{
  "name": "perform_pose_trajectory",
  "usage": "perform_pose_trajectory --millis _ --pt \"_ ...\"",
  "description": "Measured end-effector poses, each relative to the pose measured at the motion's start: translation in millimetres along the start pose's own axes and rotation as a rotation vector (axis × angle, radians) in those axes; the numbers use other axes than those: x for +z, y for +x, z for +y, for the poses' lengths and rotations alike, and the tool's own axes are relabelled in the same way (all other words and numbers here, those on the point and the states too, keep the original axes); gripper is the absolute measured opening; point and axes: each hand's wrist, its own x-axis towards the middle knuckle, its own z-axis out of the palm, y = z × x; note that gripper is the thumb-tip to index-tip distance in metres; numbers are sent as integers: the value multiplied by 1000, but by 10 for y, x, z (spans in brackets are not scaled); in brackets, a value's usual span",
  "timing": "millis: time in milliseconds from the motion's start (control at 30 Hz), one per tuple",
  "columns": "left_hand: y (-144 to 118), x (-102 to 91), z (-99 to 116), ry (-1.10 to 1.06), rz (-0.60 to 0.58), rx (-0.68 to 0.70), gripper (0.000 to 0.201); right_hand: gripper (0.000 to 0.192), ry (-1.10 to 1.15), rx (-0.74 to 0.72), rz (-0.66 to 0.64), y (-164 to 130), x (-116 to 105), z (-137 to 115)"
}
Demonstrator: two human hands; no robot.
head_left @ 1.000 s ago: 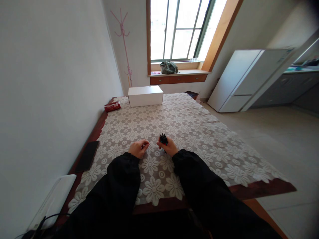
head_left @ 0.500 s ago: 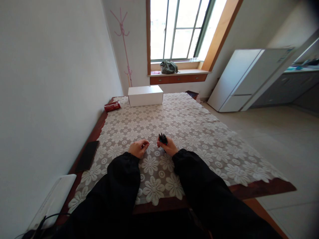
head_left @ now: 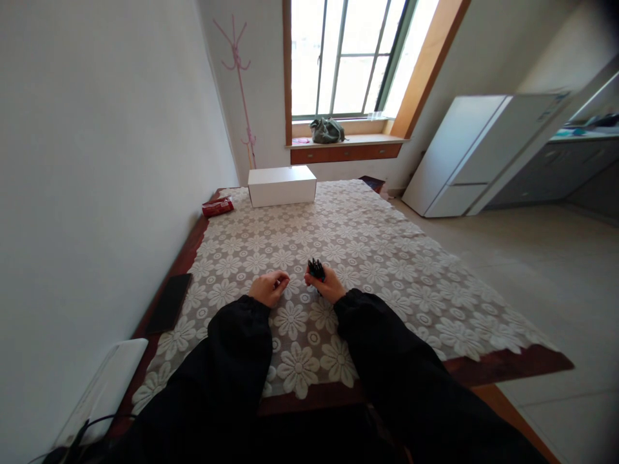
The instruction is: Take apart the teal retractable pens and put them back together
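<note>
A bundle of dark pens (head_left: 316, 269) with pointed black tips stands up out of my right hand (head_left: 331, 285). The fingers there are wrapped round it, and its lower part is hidden by the hand. To the left, my left hand (head_left: 267, 288) rests on the lace tablecloth (head_left: 293, 320) with its fingers curled in and the tips together. Nothing shows in that hand. A small gap of cloth separates the two hands.
A white box (head_left: 283, 188) stands at the table's far end, with a red packet (head_left: 217, 207) to its left. Along the left edge lie a dark flat phone-like slab (head_left: 169, 303) and a white device (head_left: 104, 386) with black cables (head_left: 84, 430). A wall borders that side.
</note>
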Motion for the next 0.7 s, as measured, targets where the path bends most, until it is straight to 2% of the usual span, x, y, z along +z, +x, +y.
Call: perform_pose_trajectory --millis 233,700 --pt "5 4 -16 11 3 14 21 32 -42 7 15 -6 -3 44" --pt "-1 15 -28 13 7 16 22 36 -104 43 27 -1 -8 85"
